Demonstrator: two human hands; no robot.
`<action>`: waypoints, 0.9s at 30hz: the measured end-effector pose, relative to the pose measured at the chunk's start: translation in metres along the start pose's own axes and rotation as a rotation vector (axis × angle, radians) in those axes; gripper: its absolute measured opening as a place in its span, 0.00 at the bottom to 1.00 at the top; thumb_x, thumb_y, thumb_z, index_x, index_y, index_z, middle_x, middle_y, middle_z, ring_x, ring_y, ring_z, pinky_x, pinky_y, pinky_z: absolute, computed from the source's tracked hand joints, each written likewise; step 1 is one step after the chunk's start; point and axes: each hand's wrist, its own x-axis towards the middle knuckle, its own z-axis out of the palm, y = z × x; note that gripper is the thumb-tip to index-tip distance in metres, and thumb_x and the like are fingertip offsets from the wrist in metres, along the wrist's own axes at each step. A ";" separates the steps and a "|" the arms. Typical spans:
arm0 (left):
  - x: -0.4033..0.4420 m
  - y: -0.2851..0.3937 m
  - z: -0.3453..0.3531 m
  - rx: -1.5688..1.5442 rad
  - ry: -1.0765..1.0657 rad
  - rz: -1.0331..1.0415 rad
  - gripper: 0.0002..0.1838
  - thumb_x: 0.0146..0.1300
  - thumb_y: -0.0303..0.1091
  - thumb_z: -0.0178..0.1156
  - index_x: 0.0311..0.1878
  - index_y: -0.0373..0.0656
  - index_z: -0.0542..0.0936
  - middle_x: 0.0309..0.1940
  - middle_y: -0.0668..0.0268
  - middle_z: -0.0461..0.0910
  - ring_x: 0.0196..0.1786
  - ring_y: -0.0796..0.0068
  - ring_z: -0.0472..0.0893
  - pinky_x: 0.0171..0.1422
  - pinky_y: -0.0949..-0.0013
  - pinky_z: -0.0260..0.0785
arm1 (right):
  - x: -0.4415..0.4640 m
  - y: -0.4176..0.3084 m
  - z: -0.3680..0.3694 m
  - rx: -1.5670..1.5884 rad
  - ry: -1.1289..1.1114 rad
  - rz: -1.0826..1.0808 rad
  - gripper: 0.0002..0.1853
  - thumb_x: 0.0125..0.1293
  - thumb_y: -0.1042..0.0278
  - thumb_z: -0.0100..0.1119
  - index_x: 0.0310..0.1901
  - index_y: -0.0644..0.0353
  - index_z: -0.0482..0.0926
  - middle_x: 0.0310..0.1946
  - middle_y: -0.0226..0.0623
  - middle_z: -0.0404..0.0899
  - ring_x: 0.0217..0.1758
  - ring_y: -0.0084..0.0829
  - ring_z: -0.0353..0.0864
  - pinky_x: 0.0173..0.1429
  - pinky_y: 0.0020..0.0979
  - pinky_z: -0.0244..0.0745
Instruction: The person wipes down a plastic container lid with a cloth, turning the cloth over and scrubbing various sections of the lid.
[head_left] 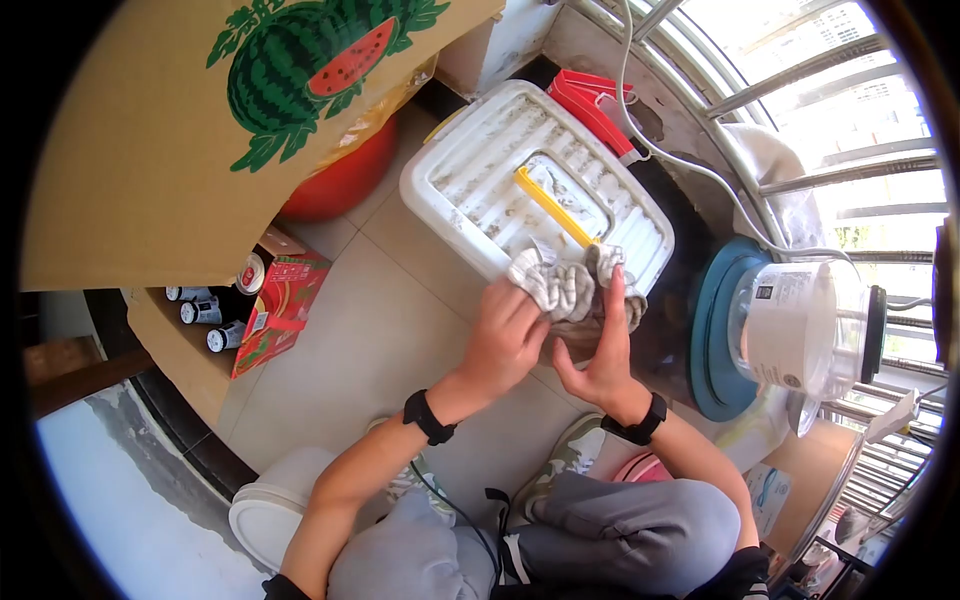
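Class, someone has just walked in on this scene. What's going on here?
A person's left hand grips a crumpled cloth over the near edge of a white box. The right hand is at the cloth's other side, thumb and index finger apart. The box is shut, its top dirty, its yellow handle lying flat.

We see a ribbed white plastic lid [470,170], smeared with rough grime, its handle [555,207] smooth yellow plastic; the crumpled cloth [555,287] looks soft and matt.

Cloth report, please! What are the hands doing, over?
Left hand gripping bunched cloth; right hand open against it. Yellow handle close by, on dirty lid.
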 end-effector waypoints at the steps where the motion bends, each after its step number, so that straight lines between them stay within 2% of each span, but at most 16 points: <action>1: -0.005 -0.002 -0.001 -0.100 0.010 -0.076 0.19 0.57 0.21 0.68 0.53 0.37 0.83 0.54 0.55 0.80 0.60 0.53 0.78 0.68 0.56 0.69 | -0.004 0.003 -0.003 -0.006 0.023 -0.003 0.53 0.55 0.76 0.69 0.77 0.78 0.46 0.71 0.65 0.61 0.76 0.57 0.66 0.75 0.42 0.65; 3: -0.019 -0.006 -0.001 -0.296 0.032 -0.225 0.20 0.57 0.17 0.65 0.54 0.36 0.82 0.56 0.56 0.80 0.62 0.58 0.78 0.67 0.60 0.69 | -0.010 0.011 -0.008 -0.015 0.070 -0.013 0.53 0.55 0.78 0.69 0.77 0.78 0.46 0.74 0.65 0.57 0.81 0.57 0.58 0.79 0.43 0.60; 4: -0.022 -0.006 0.000 -0.360 0.115 -0.251 0.22 0.61 0.15 0.61 0.59 0.35 0.79 0.58 0.59 0.79 0.65 0.68 0.77 0.68 0.66 0.68 | -0.009 0.009 -0.010 0.025 0.187 -0.014 0.44 0.53 0.84 0.67 0.73 0.76 0.57 0.67 0.62 0.67 0.70 0.56 0.73 0.72 0.45 0.68; 7: -0.021 -0.003 0.001 -0.667 0.377 -0.378 0.23 0.65 0.17 0.60 0.64 0.35 0.74 0.60 0.62 0.78 0.65 0.72 0.76 0.70 0.68 0.67 | -0.006 0.010 -0.034 0.075 0.143 -0.241 0.34 0.56 0.90 0.60 0.65 0.69 0.62 0.64 0.58 0.69 0.65 0.49 0.74 0.70 0.42 0.67; 8: -0.020 -0.006 0.003 -0.735 0.432 -0.413 0.23 0.67 0.19 0.59 0.66 0.35 0.71 0.60 0.62 0.77 0.64 0.73 0.76 0.71 0.68 0.65 | -0.003 -0.001 -0.039 0.114 0.137 -0.213 0.26 0.54 0.91 0.59 0.54 0.61 0.66 0.54 0.52 0.76 0.54 0.44 0.77 0.61 0.39 0.70; 11: -0.007 0.000 -0.006 -0.806 0.511 -0.494 0.22 0.68 0.19 0.58 0.65 0.36 0.72 0.60 0.63 0.77 0.63 0.73 0.76 0.71 0.69 0.65 | -0.008 -0.013 -0.051 0.138 0.063 -0.302 0.20 0.52 0.90 0.59 0.43 0.55 0.72 0.46 0.47 0.79 0.55 0.51 0.80 0.59 0.44 0.74; 12: -0.005 0.002 -0.007 -0.781 0.530 -0.511 0.20 0.69 0.21 0.57 0.63 0.38 0.72 0.60 0.65 0.77 0.62 0.74 0.77 0.70 0.69 0.67 | -0.005 -0.021 -0.056 0.164 0.014 -0.333 0.18 0.52 0.87 0.64 0.40 0.54 0.72 0.44 0.44 0.79 0.56 0.54 0.82 0.59 0.49 0.75; 13: -0.004 0.003 -0.009 -0.824 0.530 -0.569 0.18 0.71 0.23 0.56 0.63 0.38 0.73 0.60 0.65 0.77 0.62 0.74 0.77 0.70 0.69 0.67 | -0.009 -0.022 -0.057 0.183 -0.020 -0.373 0.17 0.55 0.81 0.70 0.41 0.53 0.72 0.43 0.42 0.78 0.55 0.57 0.83 0.58 0.56 0.76; 15: -0.001 0.005 -0.016 -0.913 0.529 -0.686 0.17 0.74 0.28 0.55 0.63 0.39 0.73 0.59 0.65 0.77 0.62 0.75 0.77 0.70 0.68 0.68 | -0.004 -0.029 -0.066 0.291 -0.104 -0.477 0.15 0.61 0.72 0.72 0.43 0.53 0.73 0.43 0.43 0.76 0.54 0.58 0.83 0.57 0.60 0.76; 16: 0.000 0.011 -0.024 -1.088 0.480 -0.709 0.18 0.72 0.29 0.57 0.63 0.41 0.73 0.60 0.64 0.76 0.65 0.74 0.74 0.71 0.67 0.67 | -0.004 -0.030 -0.064 0.358 -0.109 -0.519 0.12 0.67 0.66 0.69 0.45 0.53 0.73 0.45 0.44 0.75 0.54 0.58 0.82 0.55 0.62 0.77; 17: -0.001 0.002 -0.024 -0.948 0.367 -0.496 0.20 0.76 0.35 0.56 0.67 0.43 0.70 0.60 0.63 0.76 0.66 0.73 0.74 0.71 0.64 0.69 | -0.003 -0.031 -0.068 0.345 -0.134 -0.555 0.11 0.69 0.66 0.66 0.46 0.52 0.73 0.45 0.44 0.75 0.51 0.55 0.83 0.53 0.59 0.79; 19: -0.023 0.003 -0.032 -0.983 0.309 -0.667 0.23 0.79 0.41 0.52 0.71 0.44 0.67 0.62 0.63 0.75 0.66 0.71 0.74 0.73 0.62 0.68 | -0.004 -0.036 -0.062 0.374 -0.067 -0.604 0.07 0.69 0.67 0.63 0.42 0.54 0.74 0.41 0.42 0.75 0.47 0.50 0.83 0.50 0.53 0.82; 20: -0.022 0.002 -0.037 -1.222 0.314 -0.715 0.27 0.81 0.46 0.49 0.75 0.44 0.62 0.66 0.63 0.73 0.67 0.69 0.74 0.75 0.60 0.66 | -0.002 -0.041 -0.060 0.385 -0.040 -0.616 0.07 0.65 0.70 0.63 0.41 0.55 0.74 0.37 0.39 0.74 0.41 0.44 0.80 0.44 0.47 0.79; 22: -0.009 0.012 -0.045 -1.182 0.423 -0.668 0.28 0.81 0.46 0.49 0.76 0.44 0.62 0.66 0.63 0.73 0.68 0.68 0.74 0.75 0.60 0.66 | 0.010 -0.049 -0.059 0.407 0.017 -0.654 0.09 0.57 0.74 0.63 0.39 0.57 0.75 0.29 0.34 0.72 0.28 0.33 0.73 0.33 0.35 0.75; 23: -0.010 0.015 -0.047 -1.160 0.477 -0.656 0.28 0.81 0.47 0.50 0.76 0.44 0.62 0.67 0.64 0.72 0.68 0.68 0.74 0.75 0.61 0.67 | 0.010 -0.051 -0.059 0.412 0.013 -0.654 0.10 0.57 0.74 0.62 0.40 0.57 0.75 0.29 0.35 0.73 0.29 0.35 0.74 0.34 0.36 0.76; 27: -0.008 0.021 -0.080 -1.128 0.232 -0.807 0.29 0.81 0.48 0.48 0.77 0.45 0.61 0.72 0.64 0.69 0.73 0.68 0.70 0.77 0.61 0.65 | 0.013 -0.050 -0.055 0.434 -0.027 -0.660 0.11 0.58 0.74 0.61 0.42 0.60 0.74 0.32 0.40 0.77 0.33 0.41 0.80 0.38 0.40 0.81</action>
